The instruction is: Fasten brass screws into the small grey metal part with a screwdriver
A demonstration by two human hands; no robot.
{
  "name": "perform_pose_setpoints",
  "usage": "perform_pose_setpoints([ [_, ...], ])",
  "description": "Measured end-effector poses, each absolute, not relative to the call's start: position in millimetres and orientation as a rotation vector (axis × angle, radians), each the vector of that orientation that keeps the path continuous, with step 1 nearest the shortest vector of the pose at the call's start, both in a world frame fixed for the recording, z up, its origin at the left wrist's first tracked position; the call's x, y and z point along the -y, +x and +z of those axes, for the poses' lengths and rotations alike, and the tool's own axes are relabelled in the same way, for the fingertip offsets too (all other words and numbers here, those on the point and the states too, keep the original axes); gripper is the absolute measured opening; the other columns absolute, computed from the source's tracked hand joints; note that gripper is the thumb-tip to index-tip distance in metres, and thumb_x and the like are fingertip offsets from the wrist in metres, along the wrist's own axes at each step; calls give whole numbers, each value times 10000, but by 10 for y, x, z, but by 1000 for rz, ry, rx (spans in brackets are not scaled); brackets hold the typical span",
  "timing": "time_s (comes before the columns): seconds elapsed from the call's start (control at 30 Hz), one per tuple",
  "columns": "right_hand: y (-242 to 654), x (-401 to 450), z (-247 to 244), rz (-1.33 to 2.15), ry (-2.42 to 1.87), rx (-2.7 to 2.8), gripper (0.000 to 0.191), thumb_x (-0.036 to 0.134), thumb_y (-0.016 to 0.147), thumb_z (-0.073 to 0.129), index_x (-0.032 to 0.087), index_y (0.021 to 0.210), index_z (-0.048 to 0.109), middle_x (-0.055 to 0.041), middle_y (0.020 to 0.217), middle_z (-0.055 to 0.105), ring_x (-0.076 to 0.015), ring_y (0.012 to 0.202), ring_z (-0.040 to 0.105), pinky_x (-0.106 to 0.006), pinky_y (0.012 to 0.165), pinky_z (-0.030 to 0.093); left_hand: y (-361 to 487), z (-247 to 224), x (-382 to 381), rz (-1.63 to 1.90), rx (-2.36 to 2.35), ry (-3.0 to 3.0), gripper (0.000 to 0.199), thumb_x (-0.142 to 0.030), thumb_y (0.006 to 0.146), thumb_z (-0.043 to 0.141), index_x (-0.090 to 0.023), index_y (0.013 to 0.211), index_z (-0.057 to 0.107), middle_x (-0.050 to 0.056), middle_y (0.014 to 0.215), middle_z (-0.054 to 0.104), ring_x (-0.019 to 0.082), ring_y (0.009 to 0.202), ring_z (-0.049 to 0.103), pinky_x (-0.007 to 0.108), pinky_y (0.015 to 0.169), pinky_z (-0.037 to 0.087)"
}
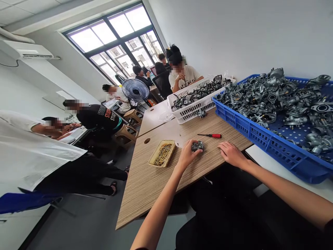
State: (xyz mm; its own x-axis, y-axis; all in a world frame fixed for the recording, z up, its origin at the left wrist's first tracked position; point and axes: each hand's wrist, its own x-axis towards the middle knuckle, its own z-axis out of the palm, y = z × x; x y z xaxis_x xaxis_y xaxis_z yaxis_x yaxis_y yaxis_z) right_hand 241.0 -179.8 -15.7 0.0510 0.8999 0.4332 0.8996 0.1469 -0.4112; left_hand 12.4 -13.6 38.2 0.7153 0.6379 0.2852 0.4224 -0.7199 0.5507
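Note:
My left hand (187, 152) is closed around a small grey metal carburetor (197, 146) on the wooden table. My right hand (231, 152) lies palm down at the table's near edge, fingers stretched out, with nothing visible in it. Beyond the hands, a screwdriver with a red handle (216, 135) lies on the wood, its dark shaft pointing left. Left of my left hand stands a shallow yellowish tray (149, 162) holding many small brass-coloured parts. One or two tiny pieces lie loose between the tray and the screwdriver.
A large blue crate (260, 137) heaped with carburetors stands at the right. Behind the table's middle is a white basket (191, 114) of dark metal parts, with one loose metal part (201, 113) beside it. A person (182, 74) sits across; others and a fan (135, 90) are farther left.

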Motion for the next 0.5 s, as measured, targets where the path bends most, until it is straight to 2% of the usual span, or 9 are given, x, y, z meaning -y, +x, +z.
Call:
perform_pose_setpoints([
  [0.17,2412,1795,-152,-1,-1724,1814,279,127,996,483,166,1188,681,-133,1226,722,-293,1174,647,-469,1036,527,128,276,163,776,-884,2404,450,-349,812,856,-228,1162,600,58,1176,706,243,1081,653,402,977,526],
  [0.5,2413,1803,-137,-3,-1722,1819,301,125,990,479,170,1203,687,-135,1227,722,-294,1178,648,-475,1038,534,68,260,170,783,-795,2513,403,-384,850,846,-241,1142,608,56,1160,690,260,1115,647,407,990,528],
])
